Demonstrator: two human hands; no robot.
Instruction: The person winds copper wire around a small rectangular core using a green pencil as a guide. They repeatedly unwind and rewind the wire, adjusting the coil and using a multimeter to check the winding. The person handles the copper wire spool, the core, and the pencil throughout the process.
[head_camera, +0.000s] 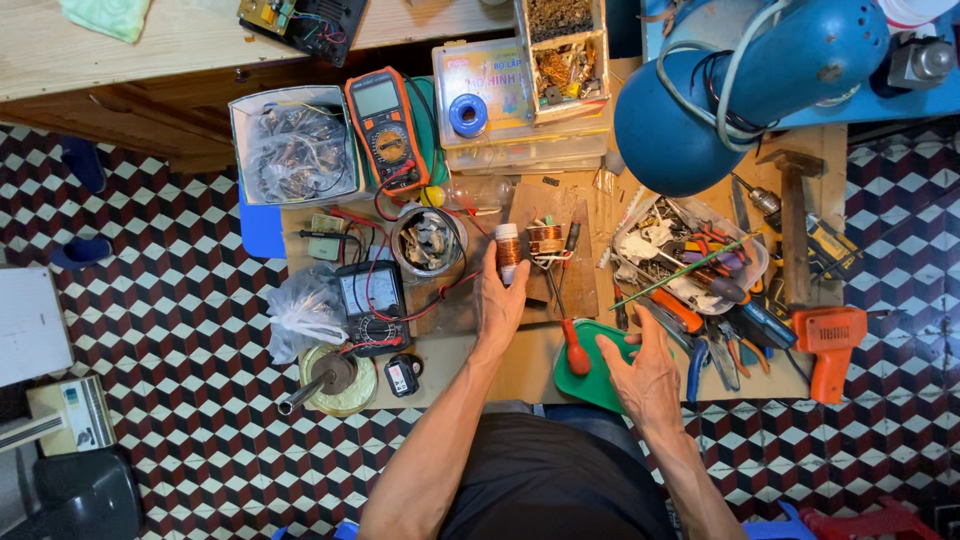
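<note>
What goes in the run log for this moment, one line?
left hand: holds copper wire spool | right hand: open, on green tray | screwdriver between hands | bench: cluttered

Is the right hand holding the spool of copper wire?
No, the left hand grips the copper wire spool; the right hand hovers empty over the green tray.

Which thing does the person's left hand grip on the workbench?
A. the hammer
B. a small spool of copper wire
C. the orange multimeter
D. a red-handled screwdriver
B: the left hand closes around the spool of copper wire, standing upright beside a second copper coil.
</note>
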